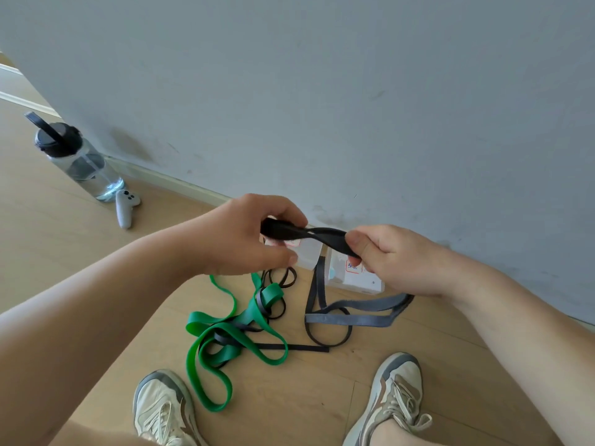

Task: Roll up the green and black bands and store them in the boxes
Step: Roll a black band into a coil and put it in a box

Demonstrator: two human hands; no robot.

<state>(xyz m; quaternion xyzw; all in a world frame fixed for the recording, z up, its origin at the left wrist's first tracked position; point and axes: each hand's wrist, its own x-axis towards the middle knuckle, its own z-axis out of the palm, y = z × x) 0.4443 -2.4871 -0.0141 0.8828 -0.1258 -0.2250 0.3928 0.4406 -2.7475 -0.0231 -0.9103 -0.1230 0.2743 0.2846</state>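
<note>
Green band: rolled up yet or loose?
Loose: the green band lies sprawled in open loops on the floor, tangled with a thin black band.

The scene is lit evenly by soft daylight, probably from the left, where the floor (48, 220) is brightest. Only faint shadows are cast beneath the green band (194, 326). Detail in the black band (335, 238) is swallowed by darkness. The skirting (180, 181) is bowed by wide-angle distortion, and the arms (96, 310) are stretched and softened at the edges. Labels on the boxes (357, 281) cannot be read.
</note>
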